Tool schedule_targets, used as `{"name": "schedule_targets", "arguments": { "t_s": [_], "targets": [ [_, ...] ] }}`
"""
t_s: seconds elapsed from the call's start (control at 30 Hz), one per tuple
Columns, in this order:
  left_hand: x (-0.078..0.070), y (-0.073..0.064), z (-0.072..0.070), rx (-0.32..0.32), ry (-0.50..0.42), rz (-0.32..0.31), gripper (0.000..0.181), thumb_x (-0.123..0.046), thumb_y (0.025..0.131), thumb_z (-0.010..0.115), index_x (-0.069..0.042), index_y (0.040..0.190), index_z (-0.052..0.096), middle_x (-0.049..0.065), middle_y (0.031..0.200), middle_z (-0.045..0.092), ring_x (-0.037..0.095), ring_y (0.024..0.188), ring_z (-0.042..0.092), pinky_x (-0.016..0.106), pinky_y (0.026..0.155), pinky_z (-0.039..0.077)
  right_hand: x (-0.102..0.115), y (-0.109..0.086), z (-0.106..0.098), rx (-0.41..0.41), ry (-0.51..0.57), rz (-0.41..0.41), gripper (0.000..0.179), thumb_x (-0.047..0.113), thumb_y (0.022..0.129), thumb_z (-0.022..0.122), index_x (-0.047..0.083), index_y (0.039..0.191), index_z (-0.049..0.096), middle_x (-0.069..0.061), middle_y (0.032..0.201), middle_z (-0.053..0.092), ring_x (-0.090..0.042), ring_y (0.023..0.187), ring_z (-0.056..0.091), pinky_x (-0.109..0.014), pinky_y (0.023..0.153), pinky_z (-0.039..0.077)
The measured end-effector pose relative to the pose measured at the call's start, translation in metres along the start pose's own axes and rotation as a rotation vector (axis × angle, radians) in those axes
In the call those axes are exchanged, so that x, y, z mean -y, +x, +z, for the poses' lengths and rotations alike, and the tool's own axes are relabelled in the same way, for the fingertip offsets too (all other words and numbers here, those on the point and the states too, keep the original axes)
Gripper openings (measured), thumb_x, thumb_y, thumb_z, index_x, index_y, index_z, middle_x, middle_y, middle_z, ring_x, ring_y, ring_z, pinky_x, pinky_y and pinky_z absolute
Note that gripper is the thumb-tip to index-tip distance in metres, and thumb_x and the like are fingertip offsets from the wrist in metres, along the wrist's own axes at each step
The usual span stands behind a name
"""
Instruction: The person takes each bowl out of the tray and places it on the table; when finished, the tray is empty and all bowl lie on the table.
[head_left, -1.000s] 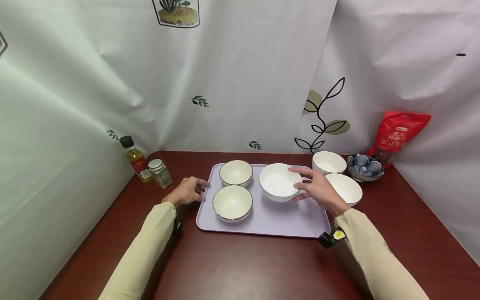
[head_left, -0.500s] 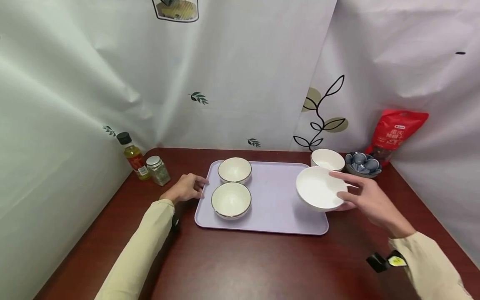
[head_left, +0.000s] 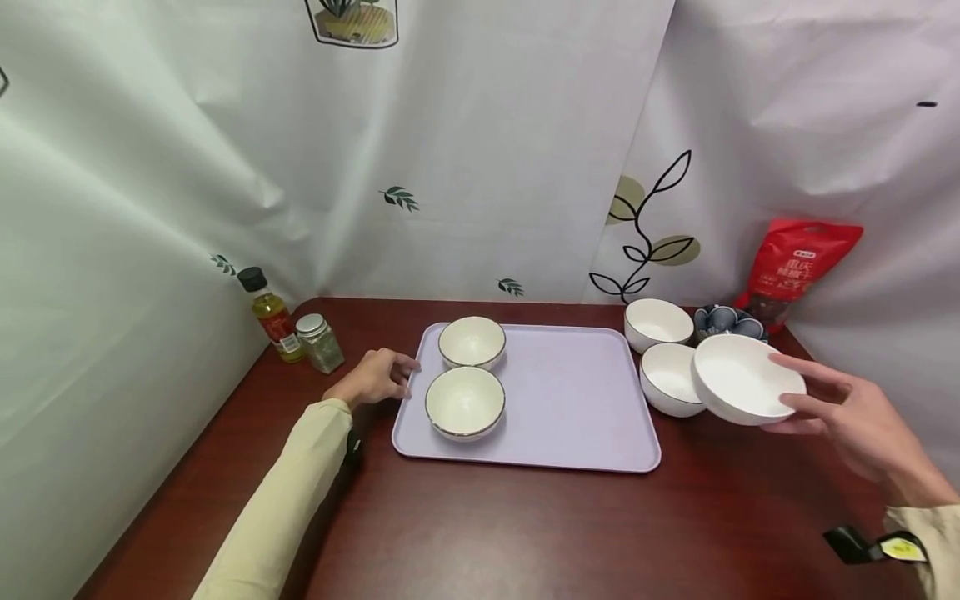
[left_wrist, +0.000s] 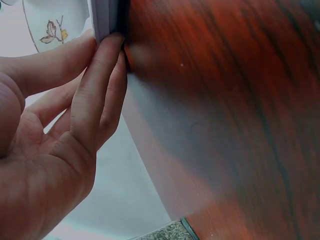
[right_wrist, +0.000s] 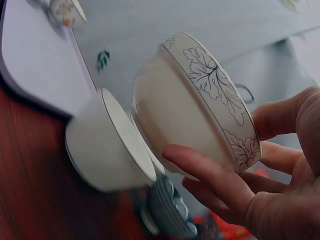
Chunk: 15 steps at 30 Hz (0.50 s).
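White bowl [head_left: 742, 379] aloft, apparently mid-transfer!
Right hand [head_left: 862, 417] pinches it, tilted; left hand [head_left: 373, 377] pinches the tray [head_left: 577, 400]; next likely calls for a level set-down.

The tray [head_left: 570, 400] lies on the counter [head_left: 487, 533], with the cloth [head_left: 495, 133] hanging behind it. On its left half, the rear bowl [head_left: 472, 340] sits just behind the front bowl [head_left: 465, 404]. The left fingers [head_left: 403, 362] touch its left edge; beyond that edge stand a jar [head_left: 322, 346] and, farther left, a bottle [head_left: 276, 321]. Right of the tray, the near bowl [head_left: 667, 385] stands just beside its edge, with the far bowl [head_left: 657, 323] behind. Farther right of it, the right fingers [head_left: 812, 367] hold another bowl [head_left: 738, 383]; behind that are spoons [head_left: 722, 319] in a dish [right_wrist: 167, 207], then a pouch [head_left: 798, 267].
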<state>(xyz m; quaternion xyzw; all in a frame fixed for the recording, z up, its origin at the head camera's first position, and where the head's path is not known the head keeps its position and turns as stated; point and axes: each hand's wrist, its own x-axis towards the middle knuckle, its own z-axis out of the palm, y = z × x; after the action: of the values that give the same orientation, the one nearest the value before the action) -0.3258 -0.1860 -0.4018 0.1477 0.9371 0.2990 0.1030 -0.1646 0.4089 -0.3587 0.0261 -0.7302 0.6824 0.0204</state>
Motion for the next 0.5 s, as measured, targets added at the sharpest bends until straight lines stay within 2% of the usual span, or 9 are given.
{"name": "schedule_targets", "arguments": {
  "t_s": [0.17,0.3,0.5],
  "targets": [
    [0.001,-0.001,0.002,0.006,0.008,0.000,0.048,0.003,0.076,0.081,0.001,0.123,0.069,0.018,0.108,0.073,0.018,0.087,0.071,0.027,0.074,0.058,-0.012,-0.003,-0.021,-0.044,0.102,0.008,0.050,-0.010,0.096,0.054,0.030,0.121,0.071,0.026,0.116,0.062,-0.022,0.071,0.077,-0.036,0.064,0.061],
    [0.001,-0.003,0.004,0.005,0.009,-0.004,0.048,0.004,0.076,0.081,0.001,0.122,0.070,0.017,0.106,0.073,0.017,0.086,0.070,0.026,0.073,0.057,-0.024,-0.002,-0.034,-0.048,0.198,0.006,0.053,-0.015,0.096,0.048,0.026,0.117,0.073,0.024,0.114,0.063,-0.020,0.074,0.077,-0.039,0.063,0.061],
    [0.001,-0.003,0.004,0.003,0.015,0.000,0.048,0.005,0.075,0.081,0.001,0.122,0.070,0.018,0.106,0.073,0.017,0.085,0.070,0.027,0.073,0.057,-0.038,0.002,-0.049,-0.082,0.247,0.048,0.052,-0.016,0.095,0.047,0.025,0.109,0.076,0.022,0.104,0.063,-0.019,0.073,0.076,-0.040,0.064,0.061]
  ]
}}
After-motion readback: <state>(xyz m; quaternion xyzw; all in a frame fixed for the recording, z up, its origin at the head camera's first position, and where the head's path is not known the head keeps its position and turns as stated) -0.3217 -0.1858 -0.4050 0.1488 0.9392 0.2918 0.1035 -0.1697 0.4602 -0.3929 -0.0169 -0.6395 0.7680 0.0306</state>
